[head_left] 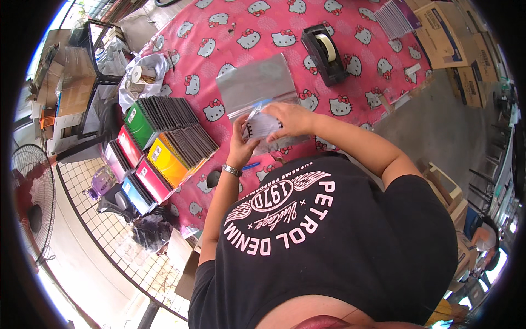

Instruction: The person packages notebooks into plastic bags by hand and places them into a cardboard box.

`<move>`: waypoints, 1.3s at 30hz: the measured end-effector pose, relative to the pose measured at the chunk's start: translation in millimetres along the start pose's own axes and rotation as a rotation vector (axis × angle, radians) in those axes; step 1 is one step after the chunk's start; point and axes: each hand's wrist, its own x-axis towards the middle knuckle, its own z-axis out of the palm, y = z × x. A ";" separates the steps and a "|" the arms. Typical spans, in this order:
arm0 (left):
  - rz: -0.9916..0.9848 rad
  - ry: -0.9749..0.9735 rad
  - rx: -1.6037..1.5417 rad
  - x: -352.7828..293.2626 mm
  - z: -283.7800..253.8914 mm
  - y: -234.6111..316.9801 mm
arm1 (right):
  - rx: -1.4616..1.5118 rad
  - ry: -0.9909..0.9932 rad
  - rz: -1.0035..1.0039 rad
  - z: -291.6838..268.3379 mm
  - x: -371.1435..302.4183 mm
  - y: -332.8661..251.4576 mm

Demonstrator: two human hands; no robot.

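Pink cartoon-print cloth [192, 60] fills the head view's far side. Centrally, the left hand [240, 143] and right hand [291, 119] pinch a clear plastic packet [263, 126] from either side, beside flat grey-looking plastic [256, 79]. Notebooks [166, 158] stand left; a tape dispenser [331, 70] sits far right.

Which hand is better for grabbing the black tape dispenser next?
Probably the right hand: it's nearer the black tape dispenser, which sits ahead and rightward. The left hand is farther away. Both hands are on the clear plastic packet, so the right would need freeing first.
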 end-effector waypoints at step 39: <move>0.065 0.042 0.571 31.0 4.8 44.9 | 0.275 0.149 -0.063 5.1 30.9 13.6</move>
